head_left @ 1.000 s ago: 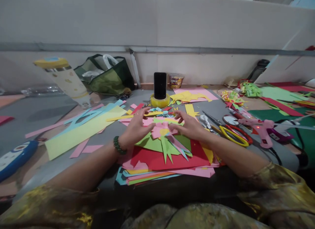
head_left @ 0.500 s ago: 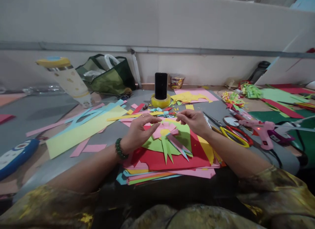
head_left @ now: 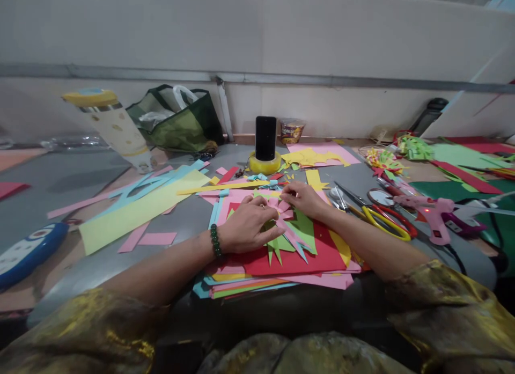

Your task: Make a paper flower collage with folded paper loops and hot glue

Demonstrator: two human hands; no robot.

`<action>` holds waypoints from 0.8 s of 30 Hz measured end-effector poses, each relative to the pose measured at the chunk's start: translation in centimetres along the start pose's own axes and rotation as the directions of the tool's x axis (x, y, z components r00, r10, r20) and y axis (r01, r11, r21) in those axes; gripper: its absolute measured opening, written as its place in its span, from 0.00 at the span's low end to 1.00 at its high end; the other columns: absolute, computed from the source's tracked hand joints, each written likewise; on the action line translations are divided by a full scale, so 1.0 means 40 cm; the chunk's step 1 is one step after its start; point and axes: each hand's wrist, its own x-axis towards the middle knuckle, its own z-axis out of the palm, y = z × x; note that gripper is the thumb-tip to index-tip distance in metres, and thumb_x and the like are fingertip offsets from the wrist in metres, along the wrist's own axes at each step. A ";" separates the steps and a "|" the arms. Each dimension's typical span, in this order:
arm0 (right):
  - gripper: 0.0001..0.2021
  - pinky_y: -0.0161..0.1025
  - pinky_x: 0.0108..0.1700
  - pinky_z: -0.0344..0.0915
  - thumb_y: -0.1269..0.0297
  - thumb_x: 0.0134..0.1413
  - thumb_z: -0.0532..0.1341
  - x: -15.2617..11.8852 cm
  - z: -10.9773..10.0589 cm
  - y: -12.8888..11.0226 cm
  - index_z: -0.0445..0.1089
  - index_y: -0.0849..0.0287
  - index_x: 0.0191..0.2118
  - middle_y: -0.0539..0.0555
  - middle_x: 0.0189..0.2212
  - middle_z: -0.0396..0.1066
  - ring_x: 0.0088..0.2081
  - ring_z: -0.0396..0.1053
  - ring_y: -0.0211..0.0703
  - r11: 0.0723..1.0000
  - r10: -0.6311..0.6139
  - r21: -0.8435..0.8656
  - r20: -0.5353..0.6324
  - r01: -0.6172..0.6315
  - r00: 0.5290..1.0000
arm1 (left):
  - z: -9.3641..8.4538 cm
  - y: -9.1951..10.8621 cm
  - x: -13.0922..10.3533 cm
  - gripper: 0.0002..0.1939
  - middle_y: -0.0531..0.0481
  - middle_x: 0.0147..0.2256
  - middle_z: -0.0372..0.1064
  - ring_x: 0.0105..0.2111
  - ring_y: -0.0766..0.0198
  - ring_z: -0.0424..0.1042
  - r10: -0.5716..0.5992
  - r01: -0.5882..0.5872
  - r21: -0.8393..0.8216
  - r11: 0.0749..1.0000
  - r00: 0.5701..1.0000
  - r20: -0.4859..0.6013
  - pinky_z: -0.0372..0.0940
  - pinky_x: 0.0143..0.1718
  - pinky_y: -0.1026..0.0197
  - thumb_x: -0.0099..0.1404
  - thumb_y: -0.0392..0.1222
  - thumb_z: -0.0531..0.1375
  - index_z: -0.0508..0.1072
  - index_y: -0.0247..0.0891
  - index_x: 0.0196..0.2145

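Observation:
A rosette of pink paper petals (head_left: 285, 213) with pointed green, pink and blue ribbon tails (head_left: 295, 240) lies on a light green paper piece (head_left: 309, 232). Beneath is a red sheet (head_left: 322, 256) on a stack of coloured paper. My left hand (head_left: 255, 224), with a green bead bracelet (head_left: 215, 241), lies across the rosette's left side, fingers stretched out; it covers the rosette's middle. At the rosette's upper right edge, my right hand (head_left: 308, 199) has its thumb and fingertips pinched together beside a petal. What is between those fingertips is too small to make out.
To the right lie yellow-handled scissors (head_left: 386, 224) and a pink glue gun (head_left: 432, 213) with a lit red light. A phone (head_left: 265, 138) stands in a yellow tape roll (head_left: 264, 163). Paper strips (head_left: 148, 210), a tumbler (head_left: 116, 130) and a blue-cased item (head_left: 32, 250) are left.
My left hand has come down and right onto the rosette, now covering its middle. My right hand has moved slightly left and down to the petals' edge.

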 end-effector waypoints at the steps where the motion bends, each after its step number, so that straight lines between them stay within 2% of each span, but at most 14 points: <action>1: 0.10 0.37 0.36 0.58 0.67 0.54 0.63 0.002 -0.002 0.003 0.68 0.57 0.23 0.49 0.25 0.68 0.31 0.63 0.40 1.000 0.012 0.001 -0.027 -0.012 1.000 | 0.000 -0.001 0.000 0.25 0.42 0.35 0.76 0.43 0.48 0.67 0.001 -0.001 -0.008 1.000 1.000 -0.009 0.57 0.47 0.46 0.72 0.60 0.47 0.74 0.39 0.36; 3: 0.12 0.37 0.33 0.57 0.64 0.57 0.61 0.005 -0.008 0.009 0.66 0.57 0.23 0.49 0.23 0.65 0.28 0.60 0.40 0.999 0.037 0.010 -0.073 -0.036 0.997 | 0.000 -0.002 -0.001 0.24 0.43 0.35 0.75 0.43 0.48 0.67 -0.001 0.001 -0.022 1.000 1.000 -0.020 0.57 0.47 0.46 0.72 0.59 0.48 0.74 0.40 0.36; 5: 0.13 0.37 0.32 0.57 0.62 0.59 0.59 0.006 -0.011 0.011 0.67 0.57 0.23 0.49 0.22 0.65 0.28 0.60 0.40 0.999 0.047 0.021 -0.068 -0.046 0.997 | -0.001 0.000 -0.002 0.23 0.43 0.35 0.75 0.43 0.48 0.67 -0.006 0.005 -0.031 1.000 1.000 -0.018 0.57 0.47 0.46 0.72 0.59 0.50 0.74 0.40 0.37; 10: 0.11 0.36 0.33 0.59 0.66 0.56 0.62 -0.001 -0.007 -0.002 0.71 0.58 0.23 0.50 0.24 0.71 0.29 0.66 0.40 0.999 0.044 0.025 0.036 -0.045 0.998 | -0.003 0.005 -0.003 0.23 0.42 0.36 0.75 0.43 0.48 0.67 -0.012 0.012 0.001 1.000 1.000 0.012 0.57 0.48 0.46 0.72 0.58 0.49 0.74 0.38 0.39; 14: 0.08 0.36 0.33 0.59 0.67 0.53 0.65 -0.008 -0.004 -0.010 0.74 0.57 0.24 0.50 0.24 0.73 0.28 0.67 0.41 0.993 0.117 -0.023 0.126 -0.115 0.985 | -0.002 0.005 -0.003 0.23 0.41 0.37 0.76 0.44 0.48 0.67 -0.007 0.006 0.027 1.000 1.000 0.020 0.57 0.49 0.45 0.72 0.58 0.50 0.75 0.38 0.39; 20: 0.12 0.36 0.31 0.54 0.64 0.56 0.62 -0.004 -0.009 0.000 0.66 0.56 0.22 0.49 0.22 0.67 0.27 0.61 0.39 0.991 0.127 -0.048 -0.017 -0.128 0.992 | 0.000 0.002 -0.004 0.21 0.42 0.38 0.76 0.45 0.48 0.67 -0.002 0.002 0.016 1.000 1.000 0.017 0.57 0.51 0.45 0.72 0.58 0.51 0.75 0.39 0.40; 24: 0.13 0.37 0.30 0.52 0.63 0.57 0.59 0.004 -0.017 0.010 0.61 0.55 0.23 0.48 0.20 0.63 0.26 0.58 0.39 0.990 0.142 -0.005 -0.053 -0.143 0.988 | -0.001 0.002 -0.004 0.22 0.41 0.38 0.76 0.44 0.48 0.67 -0.010 0.009 0.012 1.000 1.000 0.016 0.57 0.49 0.46 0.71 0.58 0.51 0.75 0.38 0.41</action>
